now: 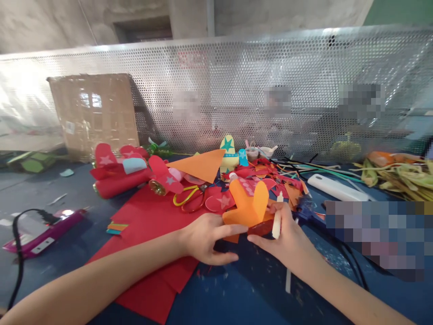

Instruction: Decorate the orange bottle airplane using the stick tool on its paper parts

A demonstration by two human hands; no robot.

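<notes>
My left hand [206,239] pinches the lower edge of an orange paper cutout [248,205] that stands up from the blue table [237,298]. My right hand [287,234] grips a white glue stick [277,221] upright and touches the same cutout at a small reddish-brown strip [260,228] by its base. Both hands meet at the cutout's bottom right. Red paper sheets [149,216] lie under my left forearm.
Yellow-handled scissors [189,198] lie behind my left hand. A red paper aeroplane [125,174], an orange triangle [201,164], a yellow rocket figure [229,155] and paper scraps crowd the middle. A cardboard box [94,113], a purple device [40,232] with cable, a white tube [336,188], a mesh screen [270,90].
</notes>
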